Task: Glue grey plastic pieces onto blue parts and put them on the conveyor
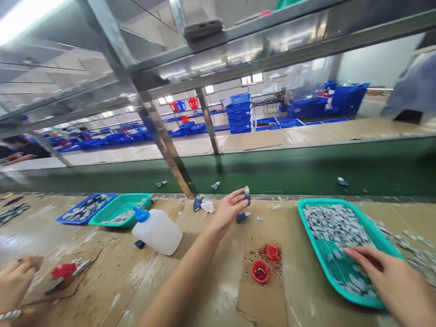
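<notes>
My left hand [226, 212] reaches out near the belt's edge, thumb and fingers closed on a small dark-blue and white plastic part [247, 196] held upright. Just below it, a similar blue part [243, 217] lies on the table. My right hand [391, 268] is over a teal basket [308, 227] heaped with small grey-white plastic pieces [335, 222]. Its thumb and fingertips are pinched together beside blurred pieces; whether one is between them is unclear. Two red caps, one [260, 271] holding dark red liquid, sit on stained cardboard [262, 302] between my hands.
A white bottle with blue top [161, 231] stands left of my forearm. Beyond it are a green basket [117, 222] and a blue tray [63, 219]. Several blue parts lie on the green belt [289, 170]. A metal post [166, 141] rises ahead. Another person's hand [17, 281] is at left.
</notes>
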The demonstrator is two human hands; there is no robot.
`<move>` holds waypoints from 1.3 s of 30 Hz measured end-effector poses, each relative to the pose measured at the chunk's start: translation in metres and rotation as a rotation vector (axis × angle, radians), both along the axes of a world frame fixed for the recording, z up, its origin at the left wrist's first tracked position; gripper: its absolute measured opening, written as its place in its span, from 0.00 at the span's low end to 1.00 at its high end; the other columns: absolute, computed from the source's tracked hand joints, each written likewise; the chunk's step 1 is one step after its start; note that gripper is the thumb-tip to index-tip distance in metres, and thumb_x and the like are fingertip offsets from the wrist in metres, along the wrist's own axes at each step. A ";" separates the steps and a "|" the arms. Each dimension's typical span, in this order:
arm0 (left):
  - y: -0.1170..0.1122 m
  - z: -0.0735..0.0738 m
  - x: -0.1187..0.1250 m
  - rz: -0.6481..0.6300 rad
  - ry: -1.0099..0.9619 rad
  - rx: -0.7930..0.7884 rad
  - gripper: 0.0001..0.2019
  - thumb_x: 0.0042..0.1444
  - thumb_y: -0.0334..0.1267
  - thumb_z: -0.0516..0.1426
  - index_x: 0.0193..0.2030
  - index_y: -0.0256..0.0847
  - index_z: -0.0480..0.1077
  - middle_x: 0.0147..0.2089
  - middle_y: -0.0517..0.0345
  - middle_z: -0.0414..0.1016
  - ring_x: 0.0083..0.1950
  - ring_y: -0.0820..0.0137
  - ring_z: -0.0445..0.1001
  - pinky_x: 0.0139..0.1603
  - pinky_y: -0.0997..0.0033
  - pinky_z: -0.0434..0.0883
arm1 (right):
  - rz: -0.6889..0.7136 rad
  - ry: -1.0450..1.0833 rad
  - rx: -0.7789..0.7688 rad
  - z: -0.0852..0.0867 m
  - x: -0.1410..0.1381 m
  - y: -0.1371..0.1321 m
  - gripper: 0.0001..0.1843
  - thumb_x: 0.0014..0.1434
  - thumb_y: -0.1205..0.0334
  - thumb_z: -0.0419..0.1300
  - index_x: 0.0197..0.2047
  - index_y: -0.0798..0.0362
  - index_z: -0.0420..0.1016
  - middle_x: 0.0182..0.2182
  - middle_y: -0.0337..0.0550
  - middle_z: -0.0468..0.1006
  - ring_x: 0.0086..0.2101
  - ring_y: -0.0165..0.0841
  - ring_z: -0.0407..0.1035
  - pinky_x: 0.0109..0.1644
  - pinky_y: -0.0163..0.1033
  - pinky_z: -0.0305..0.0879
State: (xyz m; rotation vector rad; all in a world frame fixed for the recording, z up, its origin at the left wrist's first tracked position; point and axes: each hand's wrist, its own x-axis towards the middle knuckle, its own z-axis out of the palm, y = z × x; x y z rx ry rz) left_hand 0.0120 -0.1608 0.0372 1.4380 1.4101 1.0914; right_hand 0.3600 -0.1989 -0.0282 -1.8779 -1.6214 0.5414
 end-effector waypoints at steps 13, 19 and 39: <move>-0.091 -0.006 0.012 0.187 -0.667 -0.199 0.21 0.38 0.25 0.68 0.41 0.41 0.73 0.42 0.60 0.75 0.42 0.76 0.74 0.44 0.82 0.70 | 0.396 0.612 -0.082 0.049 -0.057 -0.022 0.10 0.58 0.53 0.58 0.35 0.50 0.72 0.31 0.43 0.78 0.33 0.37 0.73 0.37 0.39 0.70; -0.098 -0.015 0.017 0.261 -0.596 -0.189 0.20 0.38 0.27 0.69 0.38 0.40 0.69 0.36 0.61 0.75 0.39 0.78 0.73 0.41 0.83 0.69 | 0.567 0.782 -0.062 0.050 -0.097 -0.034 0.11 0.62 0.59 0.55 0.44 0.49 0.76 0.34 0.42 0.79 0.33 0.33 0.74 0.39 0.39 0.71; -0.103 -0.025 0.020 0.249 -0.444 -0.094 0.18 0.39 0.31 0.68 0.37 0.39 0.68 0.38 0.58 0.76 0.43 0.71 0.74 0.48 0.73 0.70 | 0.199 0.754 -0.078 0.019 -0.141 -0.024 0.15 0.55 0.50 0.62 0.31 0.55 0.73 0.26 0.47 0.78 0.28 0.37 0.73 0.30 0.38 0.68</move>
